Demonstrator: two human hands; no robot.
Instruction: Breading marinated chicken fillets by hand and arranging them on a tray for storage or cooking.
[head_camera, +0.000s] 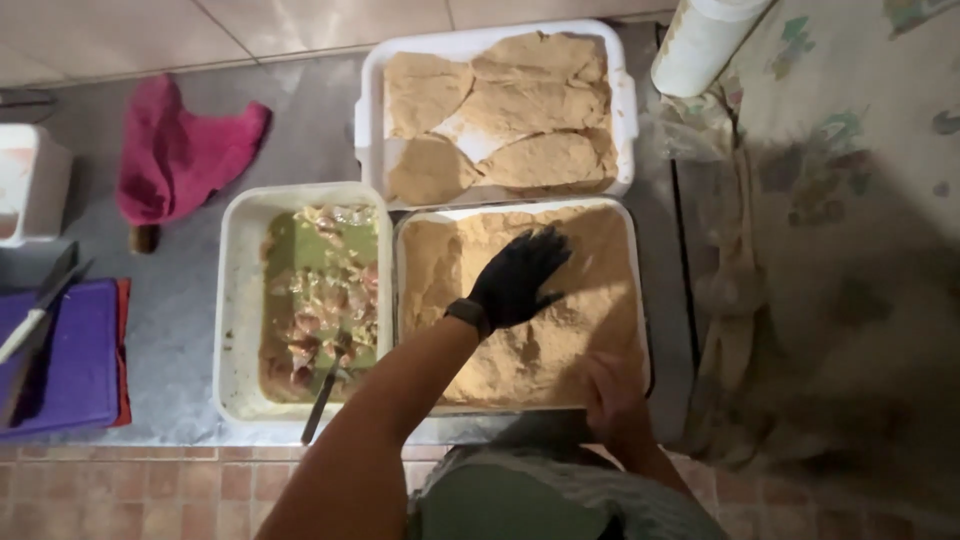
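My left hand (515, 280), in a black glove, lies flat with fingers spread on the crumbs in a white tray of tan breadcrumbs (640, 300). At that tray's near right edge is my bare right hand (612, 395), dusted with crumbs, its fingers blurred and partly sunk in. Just beyond stands another white tray (368, 110) holding several flat breaded cutlets (540, 160). On the left, a third white tray (235, 300) holds meat pieces in greenish marinade (320, 290), with a dark utensil handle (322, 400) sticking out over its near rim.
A pink cloth (180, 150) lies at the back left of the grey counter. A purple cutting board (65, 355) with a knife (35, 320) sits at the far left, behind it a white container (25, 180). A white roll (700, 40) and patterned cloth (850, 150) are on the right.
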